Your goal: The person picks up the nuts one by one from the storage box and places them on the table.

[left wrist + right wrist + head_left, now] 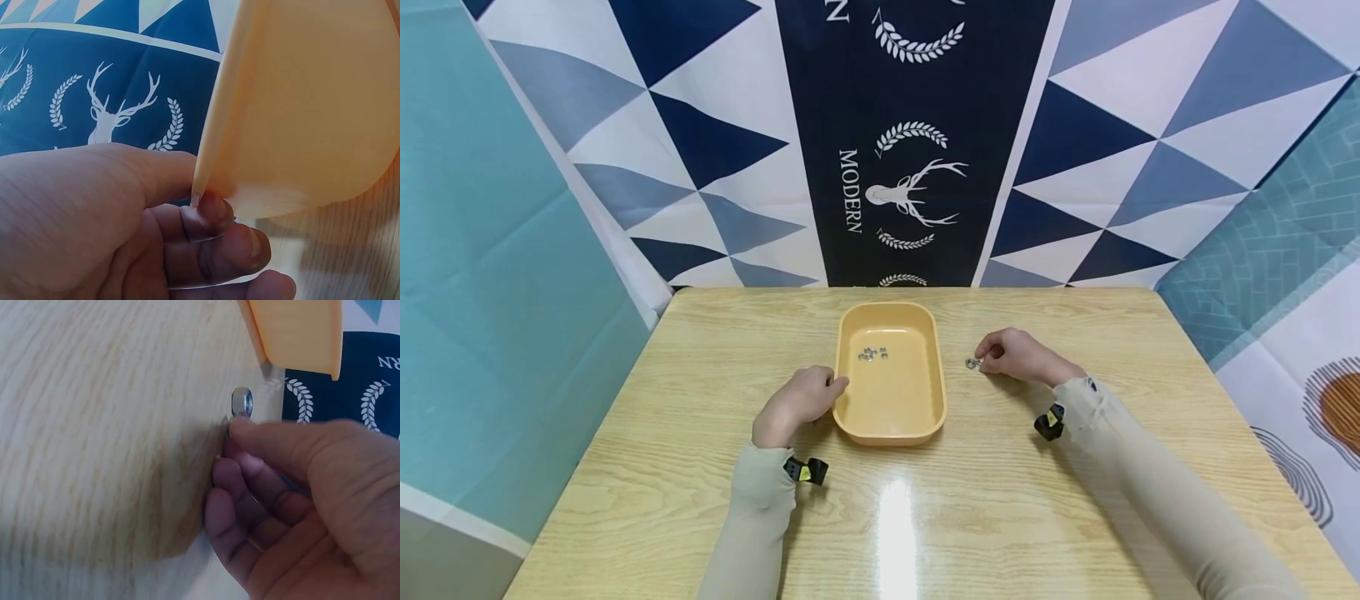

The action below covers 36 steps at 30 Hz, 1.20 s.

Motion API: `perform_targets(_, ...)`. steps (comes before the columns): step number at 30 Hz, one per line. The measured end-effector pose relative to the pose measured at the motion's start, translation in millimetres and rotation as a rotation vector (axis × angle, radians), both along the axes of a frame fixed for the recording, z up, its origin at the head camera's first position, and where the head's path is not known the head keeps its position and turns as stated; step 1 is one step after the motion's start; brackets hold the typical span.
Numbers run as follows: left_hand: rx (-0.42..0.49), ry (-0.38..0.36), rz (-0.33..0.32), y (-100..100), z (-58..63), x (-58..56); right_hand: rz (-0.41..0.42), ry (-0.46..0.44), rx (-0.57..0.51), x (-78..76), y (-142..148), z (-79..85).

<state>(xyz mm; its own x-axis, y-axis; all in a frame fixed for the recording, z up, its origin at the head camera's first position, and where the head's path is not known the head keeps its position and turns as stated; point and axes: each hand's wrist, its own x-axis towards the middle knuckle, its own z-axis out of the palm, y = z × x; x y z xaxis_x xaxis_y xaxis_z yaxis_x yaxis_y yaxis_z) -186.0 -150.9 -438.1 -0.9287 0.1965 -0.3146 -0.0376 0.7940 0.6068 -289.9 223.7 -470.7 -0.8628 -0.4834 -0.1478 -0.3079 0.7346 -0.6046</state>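
Observation:
A yellow plastic tray [891, 438] sits on the table with several small metal nuts [868, 354] lying inside. My left hand [801, 398] grips its left rim, thumb on the inner side and fingers underneath, as the left wrist view shows the tray wall [300, 112] between them. To the right of the tray, my right hand [1018, 357] has thumb and forefinger together at the tabletop, pinching a nut that is mostly hidden by the fingertips. Beside those fingertips, a hex nut [242, 402] stands in plain sight on the wood.
The wooden table [1075, 500] has light glare near its front middle. Patterned cloth [925, 167] hangs behind its back edge, and teal sheeting [497, 275] hangs at the left. Each wrist carries a small black camera [1049, 422].

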Motion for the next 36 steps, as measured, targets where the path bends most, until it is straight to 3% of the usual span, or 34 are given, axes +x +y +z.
perform_targets(10,0.004,0.004,-0.021,-2.0,0.8,-0.7,0.027,-0.022,0.004,-2.4,2.1,13.7)
perform_targets(19,0.003,0.006,-0.017,-2.0,0.0,0.2,0.018,0.061,-0.022,-12.4,3.7,33.9)
perform_targets(31,0.014,-0.008,-0.017,-1.5,2.1,-0.6,-0.052,0.011,-0.074,-16.6,-14.4,49.3)
perform_targets(36,0.009,-0.006,-0.019,-1.5,1.5,0.0,-0.043,0.024,-0.095,-20.2,-28.1,55.5)
